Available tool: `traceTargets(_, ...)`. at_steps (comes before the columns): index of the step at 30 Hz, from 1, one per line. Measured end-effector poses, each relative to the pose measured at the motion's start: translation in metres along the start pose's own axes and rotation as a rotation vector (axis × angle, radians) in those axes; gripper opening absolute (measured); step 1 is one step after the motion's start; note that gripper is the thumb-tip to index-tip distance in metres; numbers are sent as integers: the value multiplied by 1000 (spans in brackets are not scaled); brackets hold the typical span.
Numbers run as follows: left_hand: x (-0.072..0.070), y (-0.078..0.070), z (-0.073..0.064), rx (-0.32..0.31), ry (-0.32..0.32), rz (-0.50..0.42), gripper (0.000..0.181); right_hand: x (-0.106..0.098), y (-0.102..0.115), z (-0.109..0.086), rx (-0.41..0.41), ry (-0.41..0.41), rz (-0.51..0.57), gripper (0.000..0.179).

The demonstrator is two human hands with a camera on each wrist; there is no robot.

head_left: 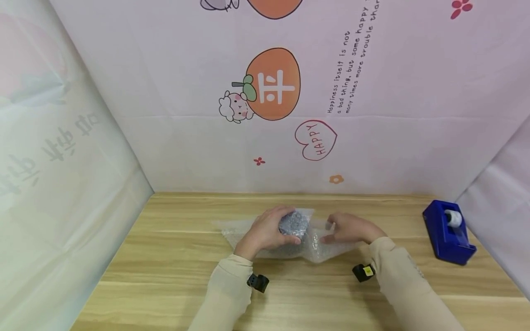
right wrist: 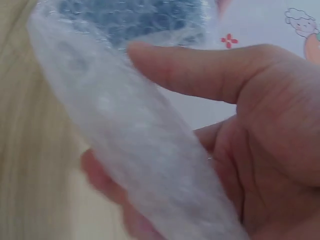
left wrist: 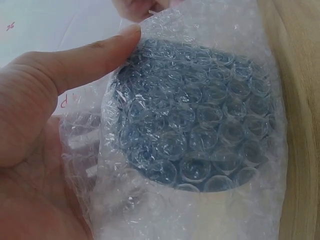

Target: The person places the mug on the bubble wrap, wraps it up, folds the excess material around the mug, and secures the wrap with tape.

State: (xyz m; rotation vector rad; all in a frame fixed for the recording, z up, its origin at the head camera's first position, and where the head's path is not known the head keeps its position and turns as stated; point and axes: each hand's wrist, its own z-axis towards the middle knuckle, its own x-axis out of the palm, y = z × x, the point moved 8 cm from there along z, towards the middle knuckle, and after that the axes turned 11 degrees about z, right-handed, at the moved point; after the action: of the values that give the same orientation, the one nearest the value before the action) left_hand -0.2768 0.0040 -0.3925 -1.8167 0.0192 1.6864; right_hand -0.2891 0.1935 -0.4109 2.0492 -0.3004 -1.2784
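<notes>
A dark blue-grey rounded object [head_left: 294,224], its kind obscured by the wrap, lies under a layer of clear bubble wrap [head_left: 319,250] over the wooden table. My left hand [head_left: 267,232] grips the wrapped object from its left side, thumb along the near edge in the head view. In the left wrist view the thumb [left wrist: 95,60] lies against the bubbles at the object's edge. My right hand [head_left: 348,227] holds the loose right end of the wrap. Close up in the right wrist view, this folded flap [right wrist: 130,135] runs between thumb and fingers.
A blue tape dispenser [head_left: 449,234] with a roll of clear tape stands at the table's right side. Printed white sheeting [head_left: 198,138] rises behind the wooden table [head_left: 165,285] and on both sides. Small black cameras [head_left: 259,282] sit at both wrists.
</notes>
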Motion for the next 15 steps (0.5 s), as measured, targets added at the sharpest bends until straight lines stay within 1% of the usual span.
traceTargets(4,0,2,0,-16,-8,-6,88,-1,-5,-12,89,37,111,59)
traceTargets(7,0,4,1,-24,-12,-12,90,-3,-4,-18,104,26,208,58)
traceTargets(11,1,5,1,-26,-15,-20,91,-8,5,-18,32,-18,316,46)
traceTargets(15,1,6,1,-25,-21,-30,90,-9,10,-17,-17,-53,484,32)
